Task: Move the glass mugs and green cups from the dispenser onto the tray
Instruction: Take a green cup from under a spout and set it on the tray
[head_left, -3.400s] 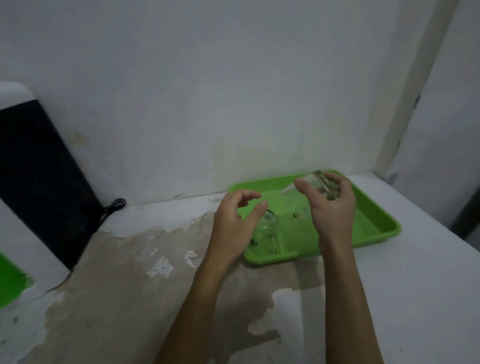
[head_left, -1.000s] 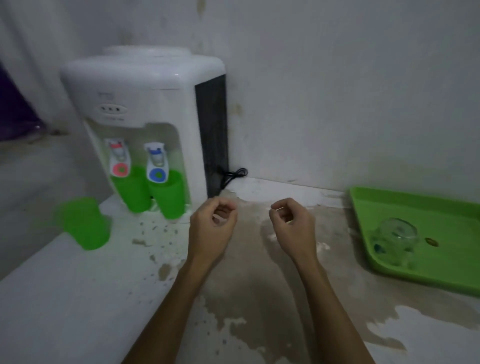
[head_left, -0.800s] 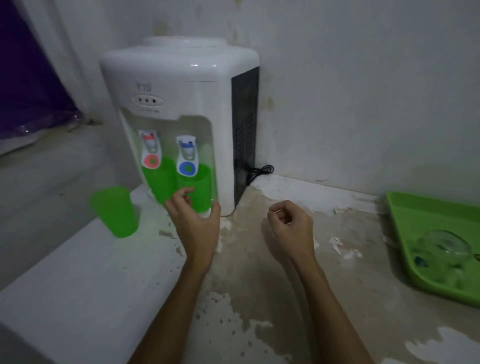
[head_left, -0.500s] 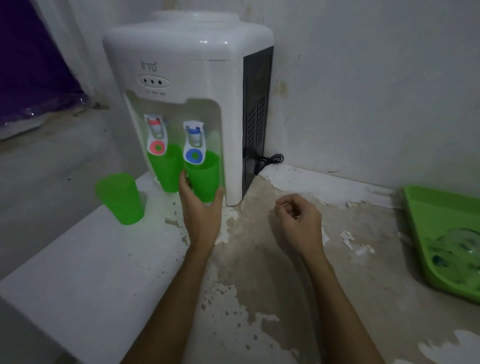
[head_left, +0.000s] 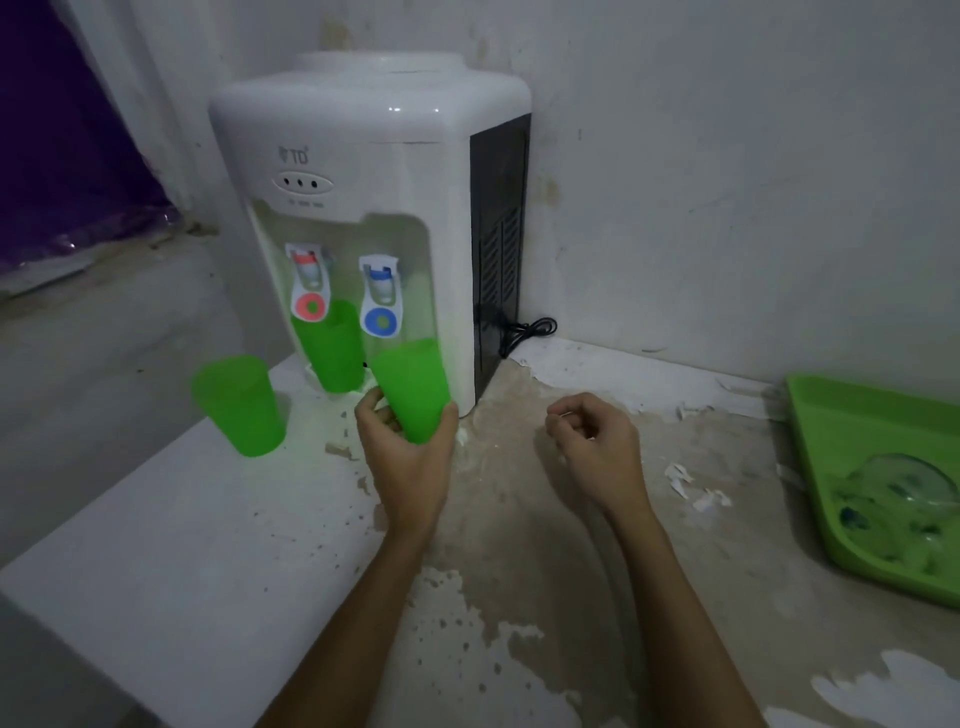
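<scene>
Left hand (head_left: 408, 457) wraps the base of a green cup (head_left: 412, 387), thumb on the right side, fingers on the left; cup tilted, just below the blue tap (head_left: 382, 299) of the dispenser (head_left: 374, 156). Right hand (head_left: 597, 449) loosely curled, holding nothing, above the counter (head_left: 519, 545). Second cup (head_left: 327, 345) stands under the red tap (head_left: 309, 286). Third cup (head_left: 239, 405) stands on the counter, left of the dispenser. Glass mug (head_left: 901, 499) lies in the tray (head_left: 815, 415), far right.
</scene>
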